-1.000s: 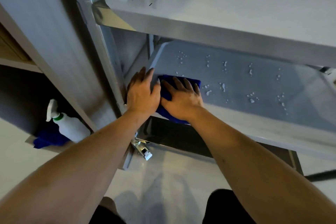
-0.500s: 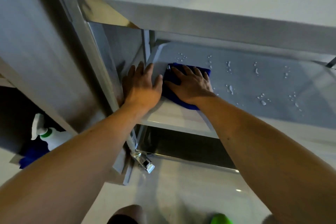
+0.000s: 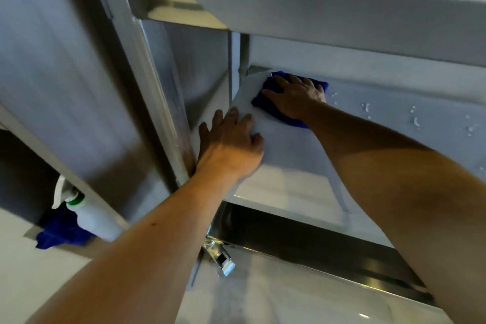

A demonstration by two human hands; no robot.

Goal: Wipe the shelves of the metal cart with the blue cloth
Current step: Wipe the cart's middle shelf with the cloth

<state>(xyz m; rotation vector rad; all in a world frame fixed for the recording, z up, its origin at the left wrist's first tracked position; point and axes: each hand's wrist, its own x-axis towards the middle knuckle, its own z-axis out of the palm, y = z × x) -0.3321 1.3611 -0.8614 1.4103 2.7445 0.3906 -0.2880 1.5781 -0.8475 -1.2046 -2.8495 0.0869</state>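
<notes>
My right hand (image 3: 297, 97) lies flat on the blue cloth (image 3: 265, 102), pressing it onto the middle shelf (image 3: 302, 166) of the metal cart near the shelf's far left corner. My left hand (image 3: 231, 144) rests with spread fingers on the shelf's left edge, nearer to me, holding nothing. Water droplets (image 3: 415, 121) dot the shelf to the right of the cloth. The upper shelf (image 3: 328, 13) overhangs the work area.
The cart's upright post (image 3: 147, 81) stands to the left of my left hand. A white spray bottle (image 3: 92, 218) and a second blue cloth (image 3: 57, 234) lie on the floor at lower left. A caster brake (image 3: 223, 260) sticks out below the shelf.
My right hand has pushed the cloth away from me toward the shelf's back left corner. My left hand stayed on the left edge, and the two hands are now apart.
</notes>
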